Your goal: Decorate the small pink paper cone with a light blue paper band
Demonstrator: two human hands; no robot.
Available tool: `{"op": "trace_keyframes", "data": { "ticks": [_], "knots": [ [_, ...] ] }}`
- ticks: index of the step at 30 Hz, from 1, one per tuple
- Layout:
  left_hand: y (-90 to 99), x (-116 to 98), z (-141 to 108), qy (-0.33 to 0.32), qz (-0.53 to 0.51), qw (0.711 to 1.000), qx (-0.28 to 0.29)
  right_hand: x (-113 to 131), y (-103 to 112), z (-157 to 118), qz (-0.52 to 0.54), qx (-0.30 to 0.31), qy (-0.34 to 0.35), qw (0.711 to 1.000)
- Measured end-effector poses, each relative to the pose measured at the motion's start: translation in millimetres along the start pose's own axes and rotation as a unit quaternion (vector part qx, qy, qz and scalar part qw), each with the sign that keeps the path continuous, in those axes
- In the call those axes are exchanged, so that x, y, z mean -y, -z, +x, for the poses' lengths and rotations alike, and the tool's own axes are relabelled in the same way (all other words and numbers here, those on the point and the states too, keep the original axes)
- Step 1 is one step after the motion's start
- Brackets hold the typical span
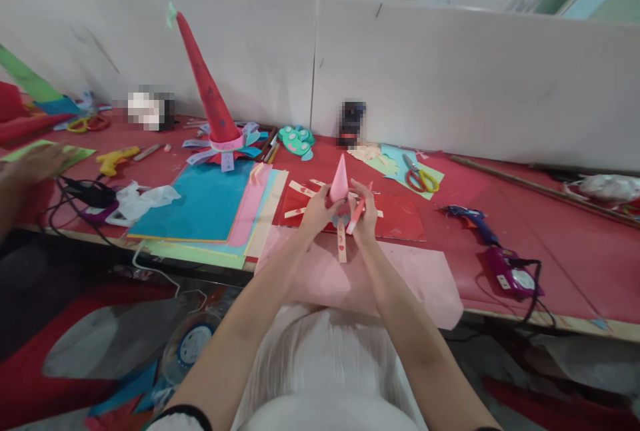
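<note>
A small pink paper cone (340,181) points upward in front of me, with my left hand (319,210) closed around its lower left side. Between the fingers of my right hand (367,214), just to the cone's right, is a narrow pink-red strip (355,216). Pale strips with red hearts (341,244) fan out around the cone's base, over a red sheet (400,218). My fingers hide part of that base. A light pink sheet (425,284) lies under my wrists and hangs over the table edge.
To the left are a tall red cone hat (207,84), blue sheets (200,204) and a yellow glue gun (116,160). Yellow-handled scissors (421,176), a blue glue gun (473,223) and a wooden stick (540,184) lie right. Another person's hand (43,159) rests far left.
</note>
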State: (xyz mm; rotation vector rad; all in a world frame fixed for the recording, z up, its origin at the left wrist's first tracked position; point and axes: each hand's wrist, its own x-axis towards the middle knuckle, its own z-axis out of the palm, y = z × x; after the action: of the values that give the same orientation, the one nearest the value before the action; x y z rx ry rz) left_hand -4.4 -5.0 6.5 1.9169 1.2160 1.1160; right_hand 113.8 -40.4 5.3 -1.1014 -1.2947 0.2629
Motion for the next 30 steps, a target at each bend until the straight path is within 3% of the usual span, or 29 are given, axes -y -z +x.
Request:
{"op": "trace_keyframes", "data": {
  "ticks": [5,12,20,30],
  "knots": [
    [2.2,-8,0,-0.002,0.014,0.999,0.037,-4,0,1,-0.025,-0.021,-0.021,0.999],
    [0.5,-4,-1,0.011,0.014,0.999,0.036,-8,1,0,-0.017,0.021,-0.054,0.998],
    [0.7,-7,-4,-0.019,-0.066,0.992,0.104,-14,1,-4,-0.043,0.048,-0.051,0.997],
    [3.8,-4,2,0.003,0.003,0.993,0.115,-14,-1,-3,-0.055,0.021,-0.059,0.996]
  ]
}}
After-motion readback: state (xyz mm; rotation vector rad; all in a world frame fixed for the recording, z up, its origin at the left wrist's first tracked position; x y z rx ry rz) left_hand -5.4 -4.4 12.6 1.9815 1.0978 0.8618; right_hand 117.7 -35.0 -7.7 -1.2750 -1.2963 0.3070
